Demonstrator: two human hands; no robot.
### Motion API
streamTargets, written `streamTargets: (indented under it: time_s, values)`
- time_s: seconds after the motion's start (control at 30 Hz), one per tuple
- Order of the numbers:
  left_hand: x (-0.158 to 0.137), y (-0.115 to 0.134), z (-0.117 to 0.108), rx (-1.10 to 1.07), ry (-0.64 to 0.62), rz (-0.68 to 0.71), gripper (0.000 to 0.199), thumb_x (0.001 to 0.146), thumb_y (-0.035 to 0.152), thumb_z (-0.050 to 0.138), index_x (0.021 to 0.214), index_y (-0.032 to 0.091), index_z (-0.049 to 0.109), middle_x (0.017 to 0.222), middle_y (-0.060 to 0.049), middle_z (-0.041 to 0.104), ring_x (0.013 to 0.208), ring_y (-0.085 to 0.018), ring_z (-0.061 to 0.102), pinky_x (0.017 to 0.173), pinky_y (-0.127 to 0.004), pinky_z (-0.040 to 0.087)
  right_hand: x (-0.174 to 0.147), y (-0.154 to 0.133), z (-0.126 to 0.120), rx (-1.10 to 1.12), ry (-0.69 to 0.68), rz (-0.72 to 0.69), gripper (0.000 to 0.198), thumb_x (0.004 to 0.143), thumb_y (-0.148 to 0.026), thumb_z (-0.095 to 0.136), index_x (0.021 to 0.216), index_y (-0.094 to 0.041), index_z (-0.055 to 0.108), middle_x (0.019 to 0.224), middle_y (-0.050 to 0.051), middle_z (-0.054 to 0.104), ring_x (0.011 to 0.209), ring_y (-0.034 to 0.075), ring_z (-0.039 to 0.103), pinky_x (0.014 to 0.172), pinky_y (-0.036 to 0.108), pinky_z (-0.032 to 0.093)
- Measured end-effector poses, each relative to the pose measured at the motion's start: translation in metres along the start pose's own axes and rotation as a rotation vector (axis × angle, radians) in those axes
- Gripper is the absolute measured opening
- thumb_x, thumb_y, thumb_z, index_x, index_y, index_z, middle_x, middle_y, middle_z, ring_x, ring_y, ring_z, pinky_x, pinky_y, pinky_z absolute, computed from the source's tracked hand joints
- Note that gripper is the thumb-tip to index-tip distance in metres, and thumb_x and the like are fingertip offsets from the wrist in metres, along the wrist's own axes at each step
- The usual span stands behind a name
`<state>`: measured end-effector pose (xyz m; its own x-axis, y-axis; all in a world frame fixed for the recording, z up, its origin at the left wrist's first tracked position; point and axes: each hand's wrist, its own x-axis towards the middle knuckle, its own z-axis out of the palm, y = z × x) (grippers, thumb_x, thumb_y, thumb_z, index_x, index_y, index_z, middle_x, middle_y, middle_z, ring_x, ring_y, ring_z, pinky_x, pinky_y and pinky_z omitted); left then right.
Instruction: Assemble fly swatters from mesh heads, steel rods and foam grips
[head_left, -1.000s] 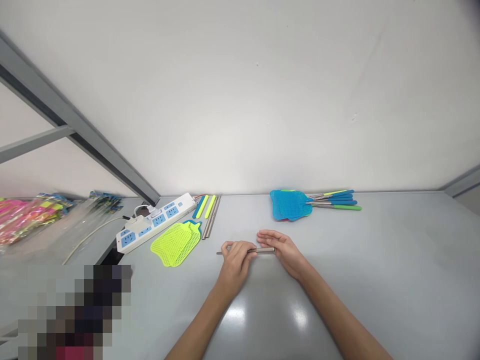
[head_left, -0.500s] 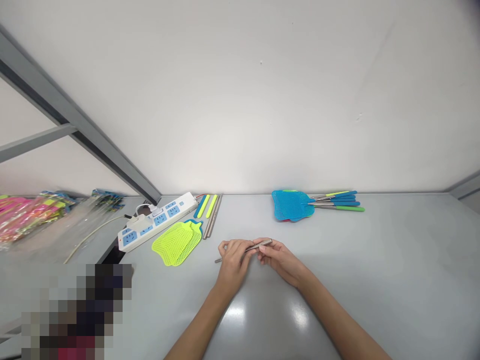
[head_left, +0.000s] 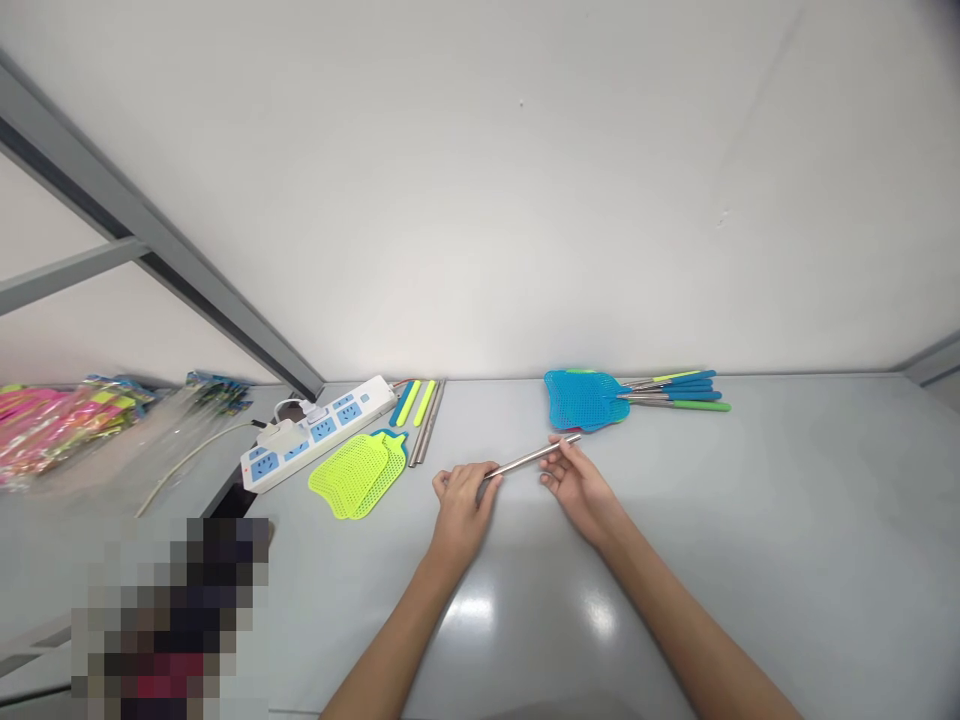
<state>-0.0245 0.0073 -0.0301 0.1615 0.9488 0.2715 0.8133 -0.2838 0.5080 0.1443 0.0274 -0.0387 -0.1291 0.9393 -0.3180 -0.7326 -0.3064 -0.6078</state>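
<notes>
A thin metal rod (head_left: 523,461) slants between my two hands above the grey table. My left hand (head_left: 463,505) is closed round its lower left end. Near the upper right end, my right hand (head_left: 579,488) pinches the rod between thumb and fingers. Just beyond that hand lies a stack of fly swatters with a blue mesh head (head_left: 586,400) on top; their metal shafts and blue and green grips (head_left: 694,394) point right. Left of my hands are loose yellow-green swatter heads (head_left: 352,475), more metal rods (head_left: 428,425), and blue and yellow handle grips (head_left: 424,404).
A white power strip (head_left: 319,435) with plugs in it lies at the left, its cable (head_left: 191,465) running off. Plastic-bagged items (head_left: 82,425) sit at the far left. A grey metal frame (head_left: 165,270) and a wall (head_left: 600,200) bound the table (head_left: 810,520).
My right hand has moved right and away from my left hand, so a longer stretch of the metal rod shows between them. My left hand stays about where it was.
</notes>
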Motion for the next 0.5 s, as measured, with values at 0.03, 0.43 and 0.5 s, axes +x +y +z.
streamTargets:
  time_s: [0.03, 0.43, 0.5]
  values:
    - [0.0001, -0.0004, -0.0002, 0.002, 0.002, 0.002, 0.019, 0.084, 0.027, 0.038, 0.093, 0.023, 0.053, 0.089, -0.002, 0.061, 0.085, -0.017, 0.051, 0.078, -0.036, 0.022, 0.0016, -0.0010, -0.0015, 0.002, 0.015, -0.016, 0.019, 0.068, -0.034, 0.059, 0.083, -0.022, 0.059, 0.065, -0.002, 0.052, 0.065, 0.012, 0.052, 0.060, 0.025, 0.040]
    - [0.0036, -0.0071, 0.0032, -0.154, 0.019, 0.021, 0.015, 0.082, 0.025, 0.041, 0.085, 0.019, 0.054, 0.083, -0.002, 0.059, 0.082, -0.015, 0.052, 0.076, -0.030, 0.034, 0.0042, -0.0028, -0.0044, 0.054, 0.025, -0.045, 0.017, 0.066, -0.034, 0.061, 0.078, -0.021, 0.058, 0.058, -0.004, 0.047, 0.058, 0.010, 0.049, 0.056, 0.024, 0.039]
    - [0.0043, -0.0079, 0.0035, -0.185, 0.023, 0.017, 0.015, 0.081, 0.026, 0.041, 0.085, 0.019, 0.054, 0.082, -0.003, 0.059, 0.080, -0.015, 0.052, 0.075, -0.030, 0.036, 0.0043, -0.0023, -0.0040, 0.057, 0.014, -0.043, 0.014, 0.067, -0.033, 0.061, 0.072, -0.020, 0.057, 0.055, -0.004, 0.043, 0.055, 0.009, 0.047, 0.055, 0.024, 0.038]
